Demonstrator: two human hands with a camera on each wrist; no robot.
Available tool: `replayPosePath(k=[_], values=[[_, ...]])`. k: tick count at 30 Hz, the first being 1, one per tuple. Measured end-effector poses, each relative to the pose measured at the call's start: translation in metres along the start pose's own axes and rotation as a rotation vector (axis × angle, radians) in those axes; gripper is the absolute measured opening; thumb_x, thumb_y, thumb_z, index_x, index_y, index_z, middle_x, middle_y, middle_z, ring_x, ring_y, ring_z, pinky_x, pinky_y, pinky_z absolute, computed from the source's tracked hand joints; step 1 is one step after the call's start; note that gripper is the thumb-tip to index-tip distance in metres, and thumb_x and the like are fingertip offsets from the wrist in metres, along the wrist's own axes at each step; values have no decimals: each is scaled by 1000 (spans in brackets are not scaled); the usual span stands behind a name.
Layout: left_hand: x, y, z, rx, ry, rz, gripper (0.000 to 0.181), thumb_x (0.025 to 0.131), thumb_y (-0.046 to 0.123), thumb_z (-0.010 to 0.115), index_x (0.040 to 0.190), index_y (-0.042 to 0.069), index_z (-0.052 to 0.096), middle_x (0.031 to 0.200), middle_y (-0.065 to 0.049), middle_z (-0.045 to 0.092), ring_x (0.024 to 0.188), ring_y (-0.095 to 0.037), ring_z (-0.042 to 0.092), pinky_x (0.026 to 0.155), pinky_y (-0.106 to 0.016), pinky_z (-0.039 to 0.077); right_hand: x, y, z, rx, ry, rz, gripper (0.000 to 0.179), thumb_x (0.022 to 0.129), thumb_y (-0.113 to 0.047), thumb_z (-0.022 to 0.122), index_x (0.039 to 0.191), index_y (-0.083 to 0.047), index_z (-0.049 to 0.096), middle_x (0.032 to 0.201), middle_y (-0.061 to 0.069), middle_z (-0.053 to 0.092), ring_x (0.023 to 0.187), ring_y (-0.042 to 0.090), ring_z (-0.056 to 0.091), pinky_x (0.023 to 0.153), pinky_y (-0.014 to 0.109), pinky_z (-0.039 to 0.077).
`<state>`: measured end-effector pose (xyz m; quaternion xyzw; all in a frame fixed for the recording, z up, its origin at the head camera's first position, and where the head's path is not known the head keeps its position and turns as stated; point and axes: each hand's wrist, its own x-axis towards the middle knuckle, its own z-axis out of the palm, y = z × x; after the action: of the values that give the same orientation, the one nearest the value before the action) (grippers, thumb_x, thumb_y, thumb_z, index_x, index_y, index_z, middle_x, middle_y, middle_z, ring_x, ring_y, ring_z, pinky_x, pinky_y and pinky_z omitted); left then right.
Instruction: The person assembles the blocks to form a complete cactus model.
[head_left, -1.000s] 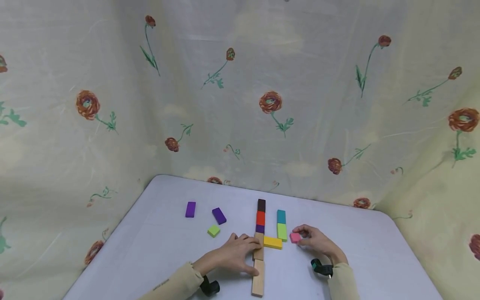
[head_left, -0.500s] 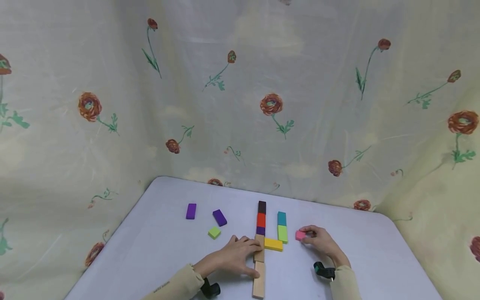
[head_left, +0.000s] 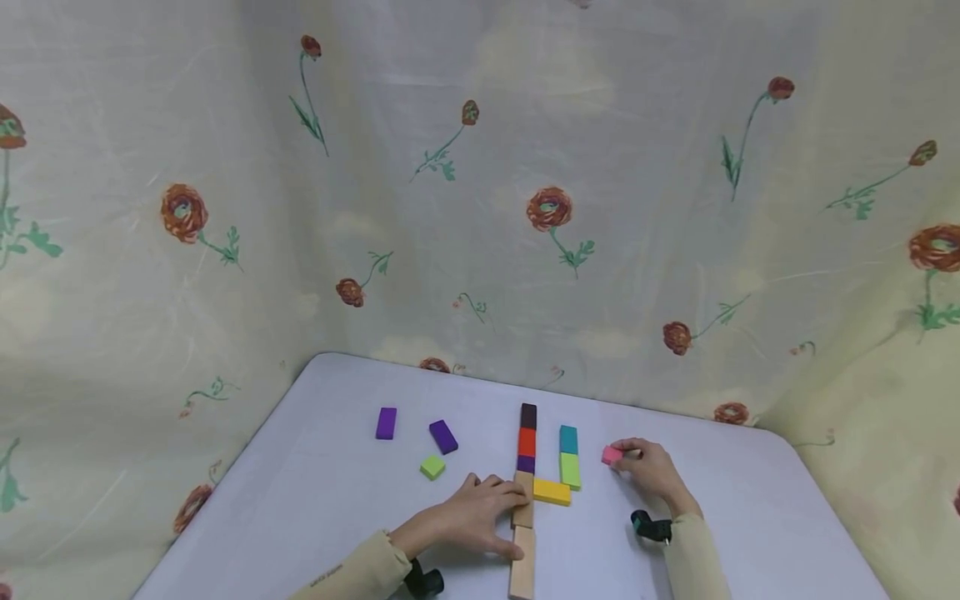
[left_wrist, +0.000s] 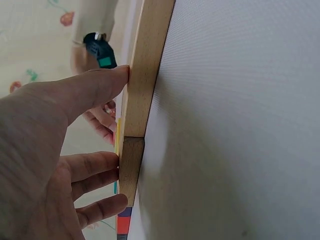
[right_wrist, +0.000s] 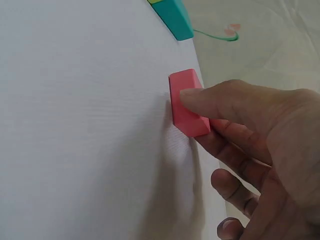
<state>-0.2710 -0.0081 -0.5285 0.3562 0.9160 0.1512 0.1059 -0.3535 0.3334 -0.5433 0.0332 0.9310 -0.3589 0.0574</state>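
Note:
My right hand (head_left: pixel 654 473) pinches a small pink block (right_wrist: pixel 186 117) between thumb and fingers, right of a teal block (head_left: pixel 568 439) and a lime green block (head_left: pixel 570 471). With fingers spread, my left hand (head_left: pixel 472 517) touches two plain wooden blocks that lie end to end. Its thumb presses the nearer wooden block (left_wrist: pixel 145 75), and its fingertips rest against the farther wooden block (left_wrist: pixel 130 170). Beyond them the row continues with a dark purple block (head_left: pixel 527 463), a red block (head_left: pixel 527 442) and a black block (head_left: pixel 528 416). A yellow block (head_left: pixel 552 492) sticks out sideways from the row.
Two purple blocks, one upright in view (head_left: pixel 386 423) and one slanted (head_left: pixel 443 437), lie on the left of the white table (head_left: pixel 300 500). Near them is a lime green piece (head_left: pixel 432 467). A flowered cloth (head_left: pixel 480 250) hangs behind the table.
My right hand has carried the pink block right and away from me, farther from the lime green block. My left hand has stayed on the wooden blocks.

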Motion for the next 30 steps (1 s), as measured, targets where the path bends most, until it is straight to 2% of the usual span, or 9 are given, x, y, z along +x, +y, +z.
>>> replayPosePath(k=[7, 12, 18, 30], values=[[0, 0, -1, -3, 2, -11, 78, 77, 70, 63, 142, 30, 47, 145, 13, 45, 128, -13, 43, 103, -54, 35, 24, -12, -5, -6, -6, 22, 37, 89, -19, 68, 123, -5, 62, 121, 17, 59, 100, 29, 50, 80, 38, 43], [0, 0, 0, 0, 1, -10, 77, 78, 69, 63, 142, 30, 47, 145, 12, 45, 128, -14, 43, 105, -57, 34, 37, -21, -1, 45, 2, 74, 37, 90, -16, 67, 125, -5, 61, 127, 20, 56, 108, 33, 47, 91, 47, 42], [0, 0, 0, -4, -8, -5, 77, 78, 69, 64, 142, 30, 47, 145, 13, 45, 127, -12, 43, 101, -48, 37, 49, -30, 8, 80, 32, 84, 36, 91, -14, 66, 125, -3, 61, 129, 21, 55, 112, 35, 44, 100, 54, 38], [0, -2, 1, -6, -7, 0, 77, 79, 70, 62, 143, 30, 46, 146, 13, 44, 128, -12, 43, 101, -49, 37, 67, -54, 24, 56, 52, 77, 35, 91, -13, 65, 125, -5, 63, 129, 20, 56, 114, 38, 44, 101, 58, 35]])
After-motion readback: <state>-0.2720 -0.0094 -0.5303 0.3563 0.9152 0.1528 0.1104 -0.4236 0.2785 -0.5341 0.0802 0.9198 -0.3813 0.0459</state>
